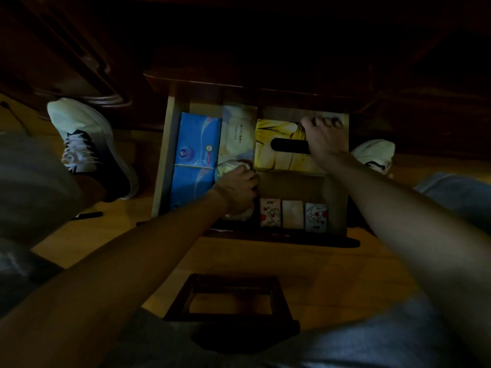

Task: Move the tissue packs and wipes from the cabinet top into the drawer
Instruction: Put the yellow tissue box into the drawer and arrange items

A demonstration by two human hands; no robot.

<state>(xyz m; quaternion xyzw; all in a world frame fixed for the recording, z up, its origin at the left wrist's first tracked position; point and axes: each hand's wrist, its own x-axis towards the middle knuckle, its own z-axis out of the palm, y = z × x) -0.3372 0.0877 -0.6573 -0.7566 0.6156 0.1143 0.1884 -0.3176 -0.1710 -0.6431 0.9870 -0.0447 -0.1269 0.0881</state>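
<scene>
The open drawer (160,160) lies below me. Along its left side sits a blue tissue pack (195,158), with a pale wipes pack (237,134) beside it. At the back right lies a yellow tissue box (279,139); my right hand (322,139) grips its far right end, fingers curled over the edge. My left hand (237,187) grips a crumpled white pack (229,167) in the drawer's middle. Three small patterned tissue packs (292,215) stand in a row at the front right.
A dark wooden stool (231,301) stands on the wooden floor between my knees. My shoes rest left (87,144) and right (374,154) of the drawer. The dark cabinet front (239,49) rises behind it. A black pen (89,215) lies on the floor at left.
</scene>
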